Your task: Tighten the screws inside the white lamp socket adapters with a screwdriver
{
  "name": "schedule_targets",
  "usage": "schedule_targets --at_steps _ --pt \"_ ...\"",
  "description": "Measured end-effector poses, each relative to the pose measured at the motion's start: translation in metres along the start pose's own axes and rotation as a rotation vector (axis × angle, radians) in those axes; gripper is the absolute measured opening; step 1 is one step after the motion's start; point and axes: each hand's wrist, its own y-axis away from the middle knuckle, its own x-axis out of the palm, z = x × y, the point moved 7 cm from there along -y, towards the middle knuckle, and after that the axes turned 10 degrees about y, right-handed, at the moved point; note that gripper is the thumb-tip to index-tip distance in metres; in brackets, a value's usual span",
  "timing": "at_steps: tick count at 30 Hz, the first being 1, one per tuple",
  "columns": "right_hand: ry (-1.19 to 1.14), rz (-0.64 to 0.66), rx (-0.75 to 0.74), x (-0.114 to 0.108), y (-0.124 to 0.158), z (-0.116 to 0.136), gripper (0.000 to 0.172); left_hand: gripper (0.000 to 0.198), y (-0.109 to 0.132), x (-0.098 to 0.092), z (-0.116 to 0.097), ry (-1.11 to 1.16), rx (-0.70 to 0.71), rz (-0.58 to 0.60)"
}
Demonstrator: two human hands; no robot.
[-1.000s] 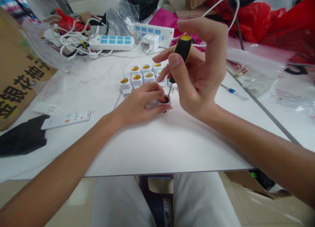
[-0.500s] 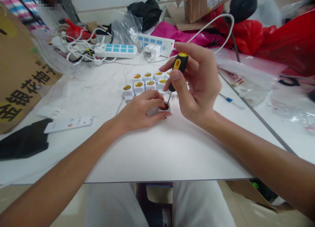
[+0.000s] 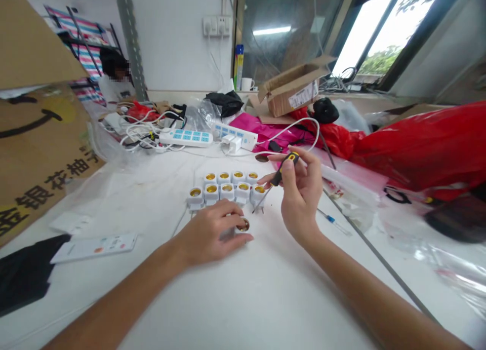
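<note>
My left hand (image 3: 216, 231) is closed around a white lamp socket (image 3: 243, 225) with a brass-coloured threaded mouth facing up, low on the table. Between the thumb and fingers of my right hand (image 3: 301, 195) is a black-and-yellow screwdriver (image 3: 284, 169). Its thin shaft slants down to the left, and the tip is beyond the held socket, clear of its mouth. Two rows of similar white lamp sockets (image 3: 227, 192) stand just past my left hand, mouths up. My left fingers hide part of the held socket.
White power strips (image 3: 186, 137) and tangled cables lie farther back. On the left are a large carton (image 3: 45, 152), a white flat box (image 3: 94, 247) and a black sheet (image 3: 26, 271). Red plastic bags (image 3: 425, 147) fill the right side. A person (image 3: 116, 76) is at the far left.
The screwdriver has come out of the held socket's mouth, its tip now away from it. The view has tilted up, showing the wall and window. My left hand still grips the socket.
</note>
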Motion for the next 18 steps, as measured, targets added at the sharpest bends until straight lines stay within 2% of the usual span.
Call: schedule_targets --at_steps 4,11,15,18 --pt "-0.06 -0.029 0.134 -0.003 -0.003 -0.012 0.033 0.019 0.0 0.001 0.0 0.008 -0.019 -0.005" --pt "-0.211 -0.038 0.398 -0.002 -0.003 -0.036 0.048 0.018 0.001 0.003 -0.002 0.053 0.047 -0.071" --pt "-0.284 -0.004 0.531 0.002 -0.001 -0.048 0.048 0.023 0.002 0.003 -0.002 0.049 0.061 -0.096" --pt "-0.355 0.081 0.672 0.01 0.003 -0.054 0.049 0.023 0.002 0.003 -0.004 -0.004 0.072 -0.085"
